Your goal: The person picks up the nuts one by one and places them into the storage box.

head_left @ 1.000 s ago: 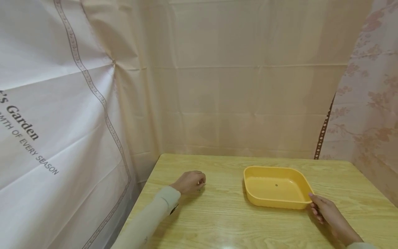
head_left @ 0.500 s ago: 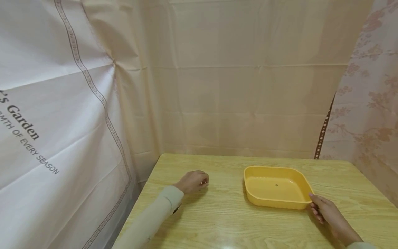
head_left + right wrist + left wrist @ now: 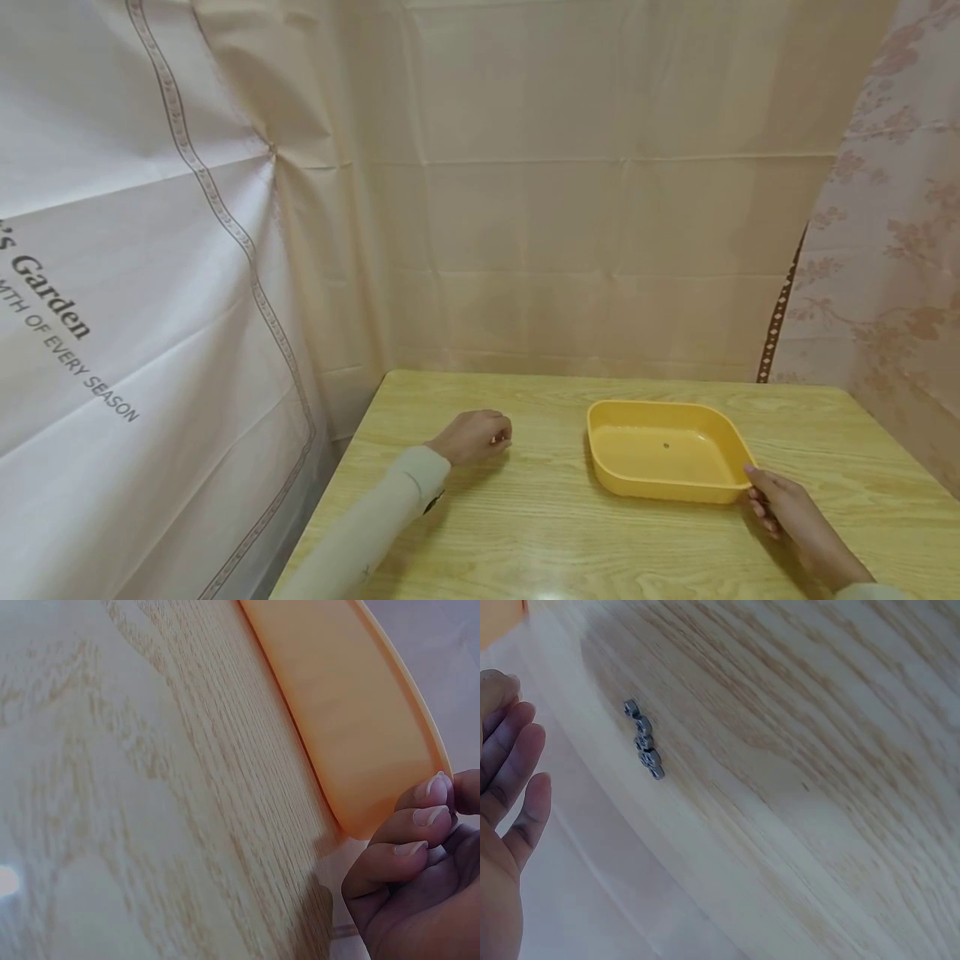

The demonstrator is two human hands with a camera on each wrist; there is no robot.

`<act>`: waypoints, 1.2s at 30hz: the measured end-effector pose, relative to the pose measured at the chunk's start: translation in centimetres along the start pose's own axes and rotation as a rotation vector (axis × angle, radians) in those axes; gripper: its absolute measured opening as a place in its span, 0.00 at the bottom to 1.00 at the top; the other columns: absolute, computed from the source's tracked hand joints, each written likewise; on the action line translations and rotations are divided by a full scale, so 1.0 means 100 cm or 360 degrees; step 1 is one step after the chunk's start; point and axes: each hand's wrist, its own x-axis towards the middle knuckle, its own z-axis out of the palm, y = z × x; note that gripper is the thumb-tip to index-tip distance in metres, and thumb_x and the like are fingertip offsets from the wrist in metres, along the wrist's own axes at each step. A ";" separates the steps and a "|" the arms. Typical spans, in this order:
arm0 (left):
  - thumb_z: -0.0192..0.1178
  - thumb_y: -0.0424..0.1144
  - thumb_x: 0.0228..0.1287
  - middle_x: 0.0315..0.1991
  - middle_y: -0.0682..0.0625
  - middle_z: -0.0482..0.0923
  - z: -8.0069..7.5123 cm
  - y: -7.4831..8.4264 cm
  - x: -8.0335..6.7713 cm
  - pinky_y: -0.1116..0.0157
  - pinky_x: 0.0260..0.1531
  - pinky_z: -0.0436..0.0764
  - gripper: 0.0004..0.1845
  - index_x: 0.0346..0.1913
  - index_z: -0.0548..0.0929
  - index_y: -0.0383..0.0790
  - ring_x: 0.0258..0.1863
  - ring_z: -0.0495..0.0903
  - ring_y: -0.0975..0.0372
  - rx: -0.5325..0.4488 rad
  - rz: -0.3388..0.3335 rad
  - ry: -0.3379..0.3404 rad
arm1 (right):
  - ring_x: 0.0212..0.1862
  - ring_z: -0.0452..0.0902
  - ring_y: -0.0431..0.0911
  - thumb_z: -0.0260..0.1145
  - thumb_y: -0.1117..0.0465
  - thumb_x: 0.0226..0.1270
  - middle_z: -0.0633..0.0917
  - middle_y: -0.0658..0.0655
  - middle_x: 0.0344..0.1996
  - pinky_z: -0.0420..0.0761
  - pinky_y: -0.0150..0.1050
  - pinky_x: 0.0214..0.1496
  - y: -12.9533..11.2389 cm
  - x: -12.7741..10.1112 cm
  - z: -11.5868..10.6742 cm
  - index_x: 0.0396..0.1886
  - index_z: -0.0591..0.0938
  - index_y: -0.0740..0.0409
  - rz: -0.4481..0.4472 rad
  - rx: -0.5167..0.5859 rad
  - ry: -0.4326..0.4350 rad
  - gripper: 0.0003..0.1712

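Resting on the wooden desk at lower centre of the head view, the left hand lay with its fingers curled under and something small and pale just visible at the fingertips; whether that grip actually pinched anything could not be told from there. The left wrist view showed that hand's fingers at the far left edge of the frame, fairly straight and lying side by side, holding nothing visible. A short row of small grey metal nuts sat on the desk in the upper left of that view, near the fingers but apart from them.

At the lower right of the head view, the right hand met the near right corner of a shallow yellow tray. That tray stood flat on the desk, right of centre, well apart from the left hand, with one tiny dark speck on its floor. In the right wrist view the tray ran from top centre down to the right edge, and the curled fingers of the right hand pressed against its outer wall at the corner, with the thumb at the rim above, a light grip on the tray.

Pale creased curtains hung behind the desk.
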 end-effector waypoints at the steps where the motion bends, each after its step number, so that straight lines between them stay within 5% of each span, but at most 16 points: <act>1: 0.65 0.43 0.74 0.37 0.59 0.82 0.000 0.001 0.001 0.78 0.32 0.75 0.03 0.42 0.85 0.49 0.32 0.76 0.74 0.0007 0.0006 0.0000 | 0.22 0.65 0.40 0.44 0.35 0.82 0.72 0.49 0.24 0.72 0.34 0.25 0.000 0.000 0.000 0.33 0.71 0.56 0.0003 0.0002 0.0001 0.31; 36: 0.63 0.44 0.75 0.38 0.60 0.83 0.002 0.021 0.035 0.81 0.32 0.73 0.05 0.44 0.86 0.49 0.32 0.75 0.77 0.0006 0.0129 0.0001 | 0.22 0.65 0.40 0.45 0.33 0.81 0.71 0.48 0.23 0.72 0.35 0.25 0.000 0.000 -0.001 0.32 0.70 0.54 0.0012 0.0010 -0.0007 0.31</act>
